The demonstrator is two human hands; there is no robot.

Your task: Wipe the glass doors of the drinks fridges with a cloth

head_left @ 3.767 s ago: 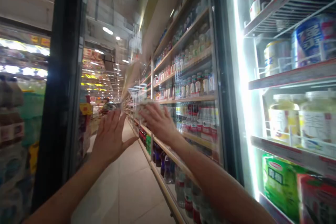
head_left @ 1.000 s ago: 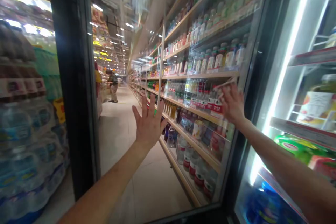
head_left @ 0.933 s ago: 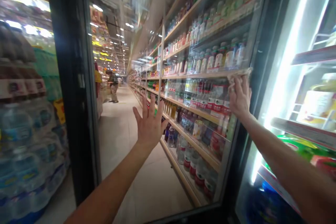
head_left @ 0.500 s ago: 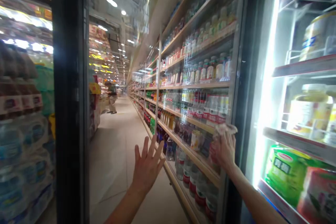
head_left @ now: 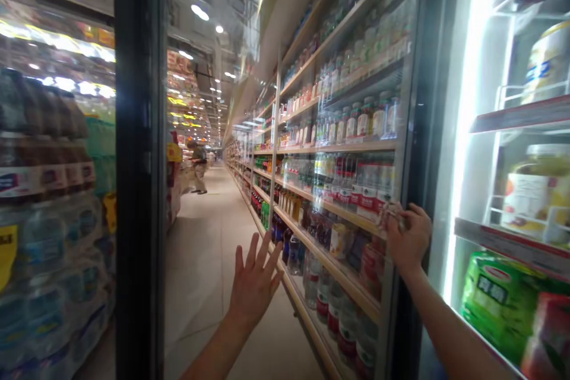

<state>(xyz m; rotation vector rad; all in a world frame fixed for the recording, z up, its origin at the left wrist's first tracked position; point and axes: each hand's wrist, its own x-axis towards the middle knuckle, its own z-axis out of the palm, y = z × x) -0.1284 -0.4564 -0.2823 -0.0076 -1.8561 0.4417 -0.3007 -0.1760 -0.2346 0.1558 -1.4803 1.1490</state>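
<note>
An open glass cooler door [head_left: 285, 101] stands in front of me, its dark frame [head_left: 138, 166] on the left and its hinge edge on the right. My left hand [head_left: 256, 285] lies flat on the glass, fingers spread. At the door's right edge my right hand [head_left: 407, 240] is closed on a crumpled pale cloth [head_left: 390, 214], pressing it to the glass. Through the glass I see shelves of bottled drinks [head_left: 351, 184].
The lit cooler interior [head_left: 512, 190] on the right holds jars and green packs on wire shelves. Stacked water bottles [head_left: 48, 249] fill the left. A tiled aisle [head_left: 209, 249] runs ahead, with a person [head_left: 198, 163] standing far down it.
My right hand with the cloth has gone from the middle of the glass to its right edge, then up and down there. My left hand has stayed flat on the glass, sliding lower.
</note>
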